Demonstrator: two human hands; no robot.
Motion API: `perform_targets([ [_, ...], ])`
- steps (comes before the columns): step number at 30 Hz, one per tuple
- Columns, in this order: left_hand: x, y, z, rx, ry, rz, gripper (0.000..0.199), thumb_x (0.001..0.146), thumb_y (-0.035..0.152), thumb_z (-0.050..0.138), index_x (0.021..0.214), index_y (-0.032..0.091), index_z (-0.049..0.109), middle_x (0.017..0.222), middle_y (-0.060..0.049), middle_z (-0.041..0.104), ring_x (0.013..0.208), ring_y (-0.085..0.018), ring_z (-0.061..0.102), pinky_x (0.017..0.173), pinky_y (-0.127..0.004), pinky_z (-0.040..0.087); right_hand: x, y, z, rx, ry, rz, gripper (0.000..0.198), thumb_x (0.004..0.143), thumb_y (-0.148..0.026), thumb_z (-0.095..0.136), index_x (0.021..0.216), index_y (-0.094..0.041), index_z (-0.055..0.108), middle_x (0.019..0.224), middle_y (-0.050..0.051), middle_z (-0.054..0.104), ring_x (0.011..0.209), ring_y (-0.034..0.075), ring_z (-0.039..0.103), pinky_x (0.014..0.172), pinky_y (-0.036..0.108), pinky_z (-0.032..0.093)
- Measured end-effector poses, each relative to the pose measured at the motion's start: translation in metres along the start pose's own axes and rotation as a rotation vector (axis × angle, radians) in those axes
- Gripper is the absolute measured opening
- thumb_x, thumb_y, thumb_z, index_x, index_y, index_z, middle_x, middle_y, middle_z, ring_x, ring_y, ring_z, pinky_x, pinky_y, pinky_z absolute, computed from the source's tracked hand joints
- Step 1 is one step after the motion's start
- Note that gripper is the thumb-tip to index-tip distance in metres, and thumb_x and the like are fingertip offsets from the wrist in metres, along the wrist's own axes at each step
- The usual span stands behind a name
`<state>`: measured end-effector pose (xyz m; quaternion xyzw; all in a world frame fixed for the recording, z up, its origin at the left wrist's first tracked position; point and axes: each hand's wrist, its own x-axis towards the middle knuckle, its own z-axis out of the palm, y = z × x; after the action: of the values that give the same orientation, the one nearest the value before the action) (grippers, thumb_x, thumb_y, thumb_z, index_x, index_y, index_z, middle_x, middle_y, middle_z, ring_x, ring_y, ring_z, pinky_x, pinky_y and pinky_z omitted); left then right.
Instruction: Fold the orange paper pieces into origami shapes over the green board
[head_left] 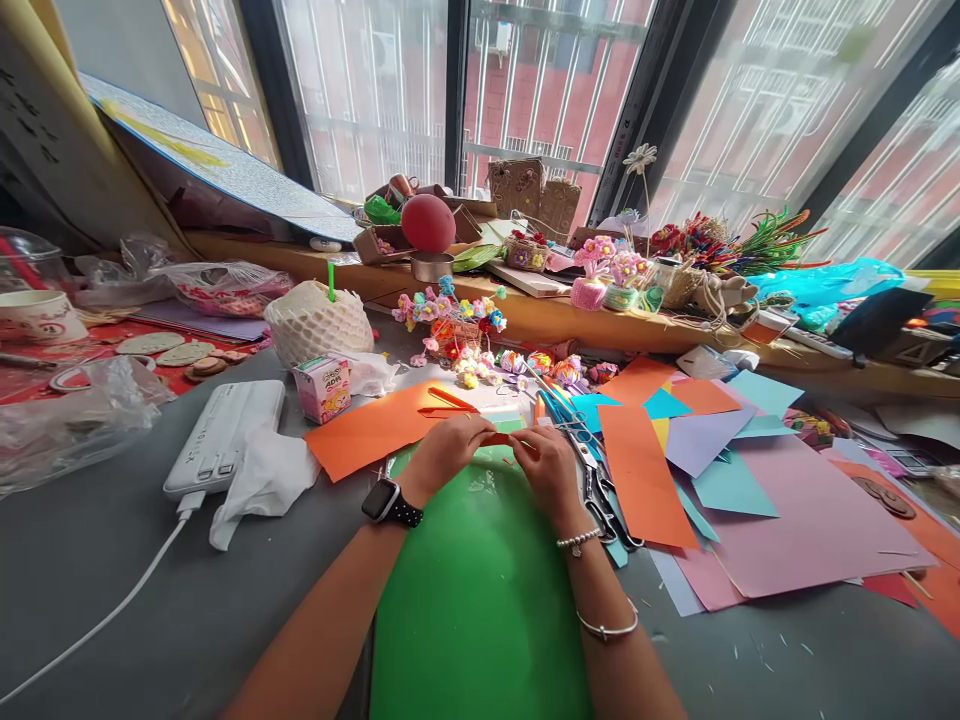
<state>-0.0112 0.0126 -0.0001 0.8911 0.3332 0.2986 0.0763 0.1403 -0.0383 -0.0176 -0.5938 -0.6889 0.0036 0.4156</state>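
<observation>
Between my two hands is a small folded strip of orange paper, held over a green mat. My left hand, with a black watch on the wrist, pinches its left end. The right end is pinched by my right hand, which wears bracelets. Beyond my left hand lies a larger orange paper sheet with thin orange folded pieces on it. Scissors lie just right of my right hand.
Coloured paper sheets overlap on the right. On the left are a white power bank with a cable, a crumpled tissue, a small pink box and a netted coconut. Craft flowers stand at the back below the windowsill.
</observation>
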Motion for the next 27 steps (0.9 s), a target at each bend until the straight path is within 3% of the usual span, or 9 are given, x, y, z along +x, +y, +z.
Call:
perform_targets([
  [3,-0.001,0.000,0.001,0.057,-0.002,-0.033,0.016,0.082,0.019,0.043,0.082,0.016,0.058,0.079,-0.003,0.064,0.075,-0.017,0.059,0.061,-0.024,0.043,0.000,0.005,-0.001,-0.034,0.035,0.085,0.018,0.077,-0.022,0.047,0.078,-0.019,0.065,0.077,0.003,0.065,0.071,0.015,0.056,0.065,0.024,0.039],
  [8,-0.002,-0.005,-0.003,0.132,0.035,-0.082,0.018,0.083,0.021,0.041,0.085,0.015,0.058,0.082,-0.005,0.065,0.076,-0.018,0.060,0.062,-0.025,0.043,0.001,0.017,-0.010,-0.164,0.282,0.307,0.021,0.077,-0.022,0.045,0.073,-0.016,0.065,0.076,0.006,0.065,0.066,0.018,0.056,0.061,0.027,0.039],
  [11,-0.002,-0.006,-0.004,0.123,0.051,-0.063,0.018,0.082,0.022,0.043,0.085,0.016,0.059,0.082,-0.004,0.065,0.075,-0.017,0.060,0.063,-0.025,0.043,0.002,0.013,-0.009,-0.103,0.263,0.182,0.020,0.077,-0.025,0.046,0.078,-0.015,0.064,0.077,0.007,0.064,0.072,0.019,0.056,0.065,0.028,0.039],
  [15,-0.002,-0.002,-0.001,0.059,0.027,0.004,0.016,0.082,0.020,0.044,0.084,0.019,0.059,0.081,-0.001,0.065,0.074,-0.015,0.059,0.062,-0.022,0.042,0.002,0.001,0.000,-0.022,0.045,-0.031,0.016,0.078,-0.026,0.049,0.079,-0.019,0.063,0.077,0.003,0.063,0.074,0.017,0.054,0.068,0.027,0.039],
  [18,-0.002,-0.002,-0.002,0.056,0.031,-0.017,0.017,0.082,0.021,0.044,0.085,0.019,0.060,0.082,-0.001,0.065,0.076,-0.015,0.059,0.063,-0.022,0.042,0.001,0.000,0.002,-0.042,0.023,-0.022,0.016,0.079,-0.024,0.047,0.075,-0.020,0.062,0.072,0.002,0.063,0.069,0.016,0.054,0.065,0.027,0.038],
  [24,-0.002,-0.009,-0.011,0.222,0.145,-0.234,0.019,0.080,0.024,0.044,0.087,0.018,0.062,0.079,-0.005,0.065,0.075,-0.021,0.059,0.063,-0.029,0.043,0.001,0.009,-0.005,-0.087,0.098,0.036,0.016,0.079,-0.022,0.047,0.075,-0.018,0.063,0.076,0.004,0.063,0.072,0.017,0.054,0.066,0.028,0.038],
  [27,-0.001,-0.006,-0.010,0.124,0.154,-0.094,0.019,0.080,0.024,0.045,0.091,0.018,0.060,0.088,-0.005,0.064,0.084,-0.019,0.056,0.073,-0.029,0.042,0.000,0.004,-0.003,-0.050,0.048,-0.015,0.015,0.078,-0.021,0.048,0.075,-0.019,0.063,0.074,0.002,0.063,0.071,0.016,0.054,0.066,0.027,0.038],
])
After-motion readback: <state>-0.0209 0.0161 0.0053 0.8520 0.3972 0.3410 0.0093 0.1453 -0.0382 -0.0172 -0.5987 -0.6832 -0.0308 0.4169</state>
